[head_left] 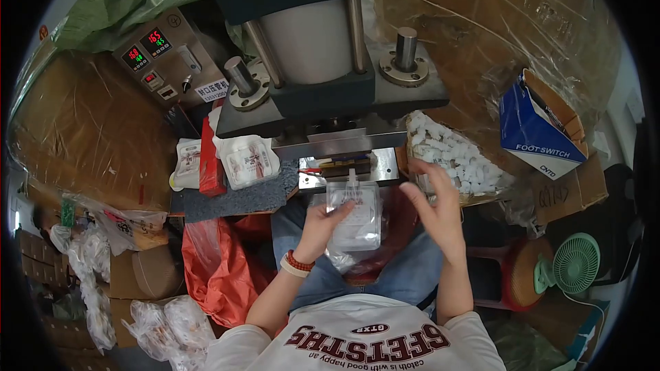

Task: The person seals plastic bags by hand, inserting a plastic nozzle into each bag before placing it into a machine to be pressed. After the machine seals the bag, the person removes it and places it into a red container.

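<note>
A clear flat spout pouch (361, 228) with printing sits in my left hand (320, 229), thumb on its face. Its spout (353, 177) points away from me, toward the lower jaw of a heat-sealing press (330, 141). My right hand (440, 213) is raised to the right of the pouch, fingers apart and holding nothing. It is nearest to a pile of small white pieces (450, 154) beside the press. Beneath the pouch, more clear plastic lies over my lap, partly hidden.
Printed white pouches (249, 161) rest on a grey mat (237, 198) at the left, next to a red strip (211, 158). Behind stands a control box (168, 62) with lit displays. A blue foot-switch box (540, 130) and a green fan (576, 263) are at the right.
</note>
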Demonstrator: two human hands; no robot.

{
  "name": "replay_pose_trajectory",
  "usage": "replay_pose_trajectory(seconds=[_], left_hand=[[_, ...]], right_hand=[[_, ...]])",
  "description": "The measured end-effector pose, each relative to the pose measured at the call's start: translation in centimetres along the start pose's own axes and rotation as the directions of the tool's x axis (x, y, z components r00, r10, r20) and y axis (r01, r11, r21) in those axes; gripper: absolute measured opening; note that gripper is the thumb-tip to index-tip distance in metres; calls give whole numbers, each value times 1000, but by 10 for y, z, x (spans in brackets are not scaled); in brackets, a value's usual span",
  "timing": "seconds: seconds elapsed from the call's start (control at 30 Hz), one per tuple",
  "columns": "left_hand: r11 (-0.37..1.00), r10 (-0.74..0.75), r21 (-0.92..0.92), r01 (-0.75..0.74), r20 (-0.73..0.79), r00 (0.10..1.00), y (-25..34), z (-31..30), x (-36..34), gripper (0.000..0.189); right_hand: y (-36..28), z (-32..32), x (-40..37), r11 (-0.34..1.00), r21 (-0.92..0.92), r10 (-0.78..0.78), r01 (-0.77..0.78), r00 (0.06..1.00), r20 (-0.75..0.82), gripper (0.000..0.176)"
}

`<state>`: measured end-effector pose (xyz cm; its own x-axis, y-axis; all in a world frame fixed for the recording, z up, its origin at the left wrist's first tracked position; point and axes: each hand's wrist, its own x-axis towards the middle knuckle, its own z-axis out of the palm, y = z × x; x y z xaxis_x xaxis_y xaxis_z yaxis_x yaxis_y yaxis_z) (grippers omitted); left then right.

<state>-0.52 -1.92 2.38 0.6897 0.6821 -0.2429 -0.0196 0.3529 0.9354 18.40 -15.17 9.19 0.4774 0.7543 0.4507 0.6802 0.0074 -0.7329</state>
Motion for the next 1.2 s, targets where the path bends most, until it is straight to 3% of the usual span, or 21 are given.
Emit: replay_pose_trajectory(seconds=[0.1, 0.17, 0.27, 0.37, 0.4, 0.47, 0.53, 0.57, 0.6, 0.63, 0.67, 0.7, 0.73, 0.77, 0.83, 0.87, 0.9, 0.97, 1.1, 1.13, 1.2], left_hand=[[985, -18, -174, 14, -16, 1000, 17, -2, 24, 21], [980, -21, -201, 16, -24, 999, 15, -8, 38, 20], [971, -21, -238, 12, -36, 999, 10, -15, 51, 19], [992, -96, -84, 95, -9, 995, 9, -24, 49, 24], [992, -92, -86, 90, -25, 995, 17, -33, 48, 24], [968, 46, 250, -23, -87, 995, 39, -57, 42, 31], [586, 507, 807, -68, -300, 808, 51, -95, 38, 46], [190, 635, 981, 41, -154, 757, 46, -118, 37, 55], [-236, 686, 956, 174, 37, 727, 39, -137, 34, 64], [-143, 559, 986, 88, 7, 829, 35, -144, 23, 75], [-145, 499, 989, -35, 104, 860, 29, -145, 10, 75], [-140, 433, 977, -162, 207, 877, 26, -143, -3, 75], [-223, 486, 962, -160, 252, 837, 22, -135, -13, 61], [-226, 478, 960, -163, 255, 840, 15, -137, -19, 61], [-68, 563, 963, -261, 253, 787, 11, -136, -27, 50], [49, 620, 971, -234, 155, 769, 11, -123, -32, 44], [48, 619, 970, -239, 160, 769, 13, -110, -36, 44], [347, 616, 888, -301, 26, 787, 16, -88, -40, 38], [179, 662, 839, -513, 284, 694, 38, -41, -45, 36], [173, 661, 838, -517, 291, 692, 42, -35, -47, 36], [376, 536, 687, -622, 386, 751, 49, -24, -53, 37]], right_hand=[[18, -9, 18, 996, -77, 45, -52, 994, -98, 31], [43, 4, 28, 887, -458, -54, -63, 970, -239, 25], [100, 28, 22, 828, -546, 75, -125, 991, -113, 24], [97, 24, 21, 861, -462, 195, -211, 977, -82, 23], [97, 25, 20, 848, -513, 74, -132, 988, -132, 23], [92, 21, 21, 910, -365, 143, -198, 974, -174, 24], [85, 16, 21, 944, -183, 224, -275, 940, -258, 26], [83, 14, 19, 944, -183, 224, -275, 940, -255, 26], [82, 11, 15, 948, 7, 307, -317, 914, -266, 27], [77, 9, 14, 918, 198, 389, -345, 884, -261, 28], [69, 7, 13, 918, 202, 387, -342, 884, -263, 28], [48, 8, 11, 912, 301, 355, -277, 903, -244, 27], [31, 11, 9, 892, 397, 324, -217, 919, -227, 26], [19, 15, 6, 889, 399, 332, -224, 915, -227, 26], [-5, 26, 4, 924, 381, 80, -1, 978, -192, 24], [-20, 29, 1, 951, 308, 43, 3, 989, -142, 21], [-30, 35, -2, 967, 232, -83, 108, 990, -115, 22], [-41, 51, -6, 951, 152, -268, 270, 963, -31, 25], [-36, 68, -16, 912, 231, -378, 338, 912, 158, 32], [-35, 63, -17, 889, 274, -413, 368, 902, 130, 34], [-34, 44, -17, 863, 369, -411, 344, 904, 119, 37]])
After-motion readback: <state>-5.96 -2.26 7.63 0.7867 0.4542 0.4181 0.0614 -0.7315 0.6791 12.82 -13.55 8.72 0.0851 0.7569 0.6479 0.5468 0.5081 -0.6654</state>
